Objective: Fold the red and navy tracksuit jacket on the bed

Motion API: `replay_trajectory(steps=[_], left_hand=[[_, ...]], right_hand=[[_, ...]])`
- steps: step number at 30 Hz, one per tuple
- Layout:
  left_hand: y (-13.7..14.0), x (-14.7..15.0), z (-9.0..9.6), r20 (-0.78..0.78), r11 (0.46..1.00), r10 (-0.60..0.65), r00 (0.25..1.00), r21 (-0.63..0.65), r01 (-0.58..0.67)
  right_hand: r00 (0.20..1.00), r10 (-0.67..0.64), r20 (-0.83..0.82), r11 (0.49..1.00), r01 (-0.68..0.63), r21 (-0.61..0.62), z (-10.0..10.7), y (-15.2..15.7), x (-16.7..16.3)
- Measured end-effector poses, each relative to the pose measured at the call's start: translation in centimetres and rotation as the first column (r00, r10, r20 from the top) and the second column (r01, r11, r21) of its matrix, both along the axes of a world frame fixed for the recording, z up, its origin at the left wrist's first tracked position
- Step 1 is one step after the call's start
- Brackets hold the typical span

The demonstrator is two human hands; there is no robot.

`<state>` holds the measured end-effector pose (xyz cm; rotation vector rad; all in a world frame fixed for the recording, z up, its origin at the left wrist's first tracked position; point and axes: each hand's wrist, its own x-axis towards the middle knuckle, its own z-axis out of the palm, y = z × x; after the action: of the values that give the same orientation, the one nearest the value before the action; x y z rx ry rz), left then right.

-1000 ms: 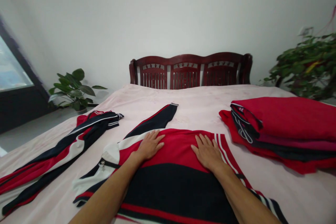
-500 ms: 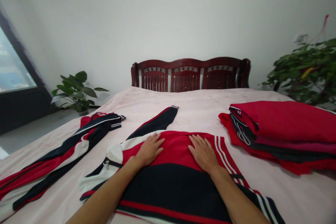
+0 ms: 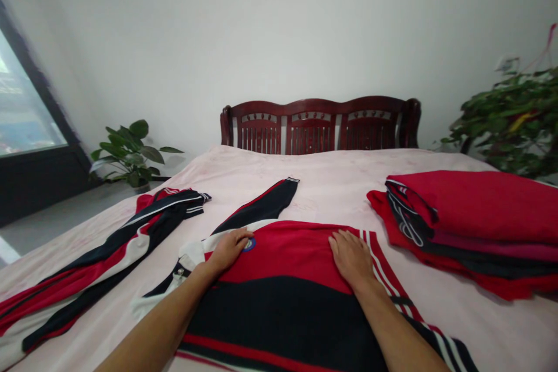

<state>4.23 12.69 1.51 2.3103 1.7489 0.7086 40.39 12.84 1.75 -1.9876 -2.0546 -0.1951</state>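
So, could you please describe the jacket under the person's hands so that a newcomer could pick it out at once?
Start at the pink bed with the dark wooden headboard. In the middle of its near half lies a red and navy jacket, spread flat, with the left hand and right hand resting on it. Unlike the crumpled jacket to its left and the folded pile to its right, it shows a round blue badge.

A jacket (image 3: 288, 290) is spread on the bed (image 3: 331, 186), with the left hand (image 3: 229, 249) and right hand (image 3: 353, 258) laid flat on it (well apart). Another jacket (image 3: 108, 250) is left lying to its left, a folded pile (image 3: 471, 226) to its right, the headboard (image 3: 320, 126) behind.
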Motion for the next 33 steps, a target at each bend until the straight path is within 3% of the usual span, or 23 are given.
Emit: replay_trajectory(steps=[4, 9, 14, 17, 23, 27, 31, 33], left_hand=[[1.2, -0.5, -0.1, -0.041, 0.987, 0.155, 0.987, 0.042, -0.153], [2.8, -1.1, 0.6, -0.176, 0.965, 0.26, 0.95, 0.009, -0.262], [3.2, -2.1, 1.9, -0.295, 0.966, 0.186, 0.937, -0.119, -0.229], [3.2, -2.9, 2.5, -0.339, 0.945, 0.217, 0.916, -0.16, -0.283], [2.8, -3.3, 3.3, -0.385, 0.926, 0.241, 0.891, -0.185, -0.33], [1.3, -2.9, 3.7, -0.393, 0.941, 0.262, 0.881, -0.101, -0.324], [-0.8, -3.2, 3.9, -0.365, 0.944, 0.313, 0.877, 0.017, -0.329], [-1.6, -3.5, 3.9, -0.373, 0.95, 0.304, 0.877, 0.049, -0.309]], right_hand=[[0.999, 0.046, 0.008, 0.994, -0.047, 0.095, 1.2, 1.3, 0.0], [0.996, 0.069, 0.06, 0.993, -0.062, -0.105, 3.2, 4.4, -0.1], [0.98, 0.185, 0.077, 0.956, -0.161, -0.243, 4.8, 6.7, 0.5], [0.971, 0.228, 0.075, 0.945, -0.202, -0.259, 5.1, 7.1, 0.6], [0.951, 0.296, 0.09, 0.95, -0.284, -0.127, 5.2, 5.8, 0.3], [0.936, 0.343, 0.079, 0.939, -0.342, -0.035, 5.7, 3.6, 0.8], [0.894, 0.444, 0.059, 0.892, -0.447, 0.072, 5.2, 0.6, 1.7], [0.881, 0.472, 0.043, 0.88, -0.474, 0.04, 4.4, -0.7, 2.3]])
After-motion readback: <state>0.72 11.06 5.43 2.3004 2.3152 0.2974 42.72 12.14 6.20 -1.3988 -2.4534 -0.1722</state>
